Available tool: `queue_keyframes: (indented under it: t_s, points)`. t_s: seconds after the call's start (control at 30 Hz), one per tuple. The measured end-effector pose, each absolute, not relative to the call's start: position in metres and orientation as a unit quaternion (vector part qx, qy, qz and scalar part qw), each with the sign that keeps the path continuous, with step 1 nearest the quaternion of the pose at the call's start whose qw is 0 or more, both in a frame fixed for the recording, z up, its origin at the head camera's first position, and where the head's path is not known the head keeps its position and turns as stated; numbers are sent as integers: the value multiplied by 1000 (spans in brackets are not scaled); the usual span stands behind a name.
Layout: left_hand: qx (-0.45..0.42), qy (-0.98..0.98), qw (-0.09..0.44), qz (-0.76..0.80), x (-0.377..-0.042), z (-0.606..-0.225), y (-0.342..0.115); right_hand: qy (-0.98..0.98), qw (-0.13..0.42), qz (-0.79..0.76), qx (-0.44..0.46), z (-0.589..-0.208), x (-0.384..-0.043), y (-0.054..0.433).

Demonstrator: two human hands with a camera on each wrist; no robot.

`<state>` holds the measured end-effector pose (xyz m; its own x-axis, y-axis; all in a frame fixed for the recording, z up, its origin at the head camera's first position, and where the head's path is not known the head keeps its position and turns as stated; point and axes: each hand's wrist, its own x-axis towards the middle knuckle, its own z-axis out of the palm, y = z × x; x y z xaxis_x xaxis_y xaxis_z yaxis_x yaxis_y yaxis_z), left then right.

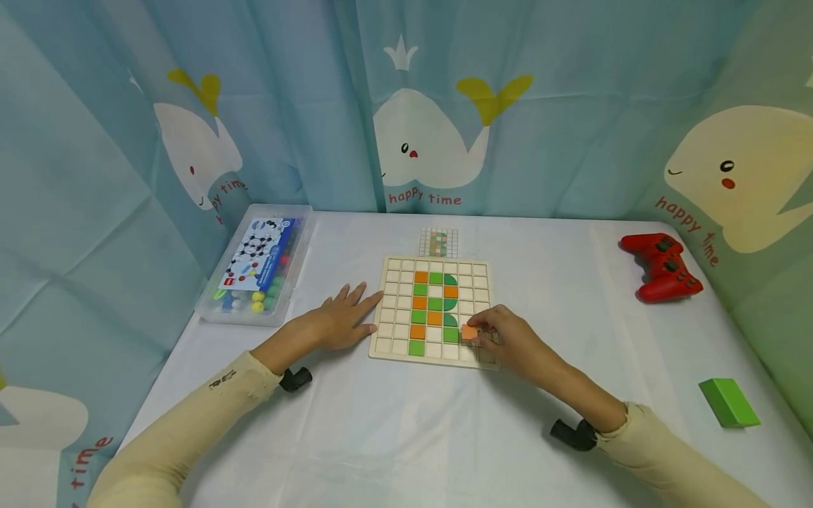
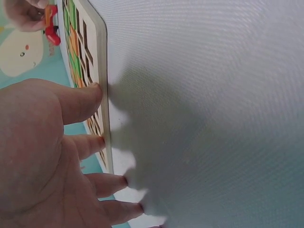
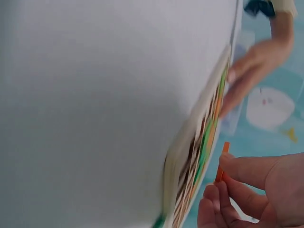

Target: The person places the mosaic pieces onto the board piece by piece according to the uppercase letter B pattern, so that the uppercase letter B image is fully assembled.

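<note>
My right hand [image 1: 511, 346] pinches an orange square tile [image 1: 468, 332] between thumb and fingers, over the lower right part of a wooden grid board [image 1: 394, 331]. In the right wrist view the tile [image 3: 222, 161] stands on edge above the board. Green and orange tiles [image 1: 419, 303] fill some cells, among them dark green rounded ones [image 1: 450, 279]. With fingers spread and straight, my left hand [image 1: 343, 322] rests at the board's left edge; its thumb and forefinger touch the rim [image 2: 102, 95]. A small printed card [image 1: 438, 242] with a similar coloured grid pattern lies behind the board.
At the back left of the table sits a clear plastic box [image 1: 254, 264] with coloured balls in it. A red game controller [image 1: 660, 268] lies at the right, and a green block [image 1: 729, 403] is nearer the front right. Curtains hang around the table's back and sides.
</note>
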<state>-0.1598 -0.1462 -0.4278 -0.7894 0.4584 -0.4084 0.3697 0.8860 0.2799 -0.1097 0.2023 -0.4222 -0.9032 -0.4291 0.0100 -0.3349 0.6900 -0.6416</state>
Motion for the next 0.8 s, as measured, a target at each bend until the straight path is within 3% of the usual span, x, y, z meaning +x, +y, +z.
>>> queue_keyframes:
  t_s: [0.53, 0.8]
  points:
    - [221, 940, 241, 99, -161, -426, -147, 914, 26, -284, -290, -440, -101, 150]
    - [221, 940, 242, 96, -161, -426, -146, 905, 53, -302, -296, -438, -101, 149]
